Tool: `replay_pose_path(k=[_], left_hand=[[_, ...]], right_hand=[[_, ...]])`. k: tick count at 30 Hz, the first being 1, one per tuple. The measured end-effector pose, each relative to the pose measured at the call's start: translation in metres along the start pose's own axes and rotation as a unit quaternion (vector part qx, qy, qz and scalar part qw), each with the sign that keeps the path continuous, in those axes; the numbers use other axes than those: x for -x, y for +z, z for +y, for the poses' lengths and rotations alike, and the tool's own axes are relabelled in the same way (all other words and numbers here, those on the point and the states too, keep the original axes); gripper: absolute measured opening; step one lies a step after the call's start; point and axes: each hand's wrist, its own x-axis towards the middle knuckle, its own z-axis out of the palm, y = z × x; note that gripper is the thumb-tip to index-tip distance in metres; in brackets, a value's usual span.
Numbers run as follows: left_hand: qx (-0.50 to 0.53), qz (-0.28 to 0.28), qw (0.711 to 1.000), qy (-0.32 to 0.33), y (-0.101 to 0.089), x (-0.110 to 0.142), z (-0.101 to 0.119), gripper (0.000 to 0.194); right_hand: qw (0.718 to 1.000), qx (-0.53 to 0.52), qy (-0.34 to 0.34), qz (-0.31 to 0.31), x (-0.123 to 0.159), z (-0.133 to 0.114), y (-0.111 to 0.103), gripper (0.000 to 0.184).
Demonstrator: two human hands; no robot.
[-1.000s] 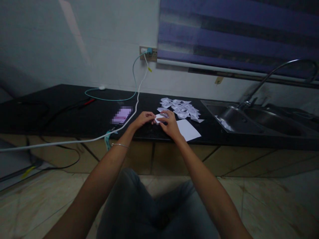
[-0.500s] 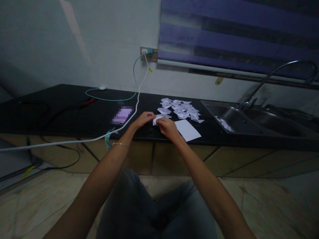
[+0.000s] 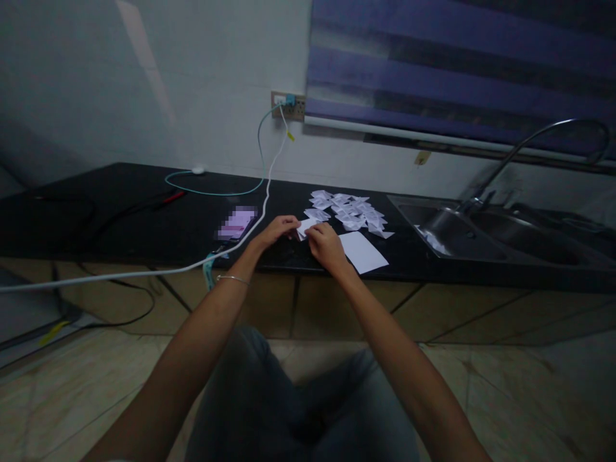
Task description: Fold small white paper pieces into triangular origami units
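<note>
Between my two hands is a small folded piece of white paper [image 3: 305, 227], just above the front part of the black counter. My left hand [image 3: 279, 232] pinches its left side, and my right hand [image 3: 326, 244] grips its right side with fingers closed. Part of the paper is hidden by the fingers. Beyond my hands lies a cluster of several folded white paper pieces [image 3: 353, 210]. A flat stack of white paper [image 3: 363, 251] rests just right of my right hand, near the counter's edge.
A phone [image 3: 237, 221] with a blurred screen lies left of my hands. A white cable [image 3: 265, 199] runs from the wall socket [image 3: 289, 106] across the black counter [image 3: 120, 218], passing close to my left forearm. The metal sink [image 3: 452, 234] with its faucet is at right.
The folded paper has been turned and lifted slightly between my fingers. My right hand has shifted a little to the right, so more of the paper shows.
</note>
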Motion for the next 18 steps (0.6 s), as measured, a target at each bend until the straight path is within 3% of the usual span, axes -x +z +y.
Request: replay_pose_path(k=[6, 13, 18], left_hand=[[0.005, -0.033, 0.999, 0.014, 0.000, -0.001, -0.003, 0.032], [0.036, -0.037, 0.999, 0.005, 0.000, -0.001, -0.005, 0.029], [0.041, -0.027, 0.999, 0.000, -0.001, -0.002, -0.004, 0.023]], right_hand=[[0.997, -0.062, 0.012, 0.036, 0.000, 0.004, 0.002, 0.017], [0.993, -0.097, 0.016, 0.063, -0.002, 0.008, 0.002, 0.017], [0.987, -0.108, 0.055, 0.105, -0.003, 0.011, 0.003, 0.009]])
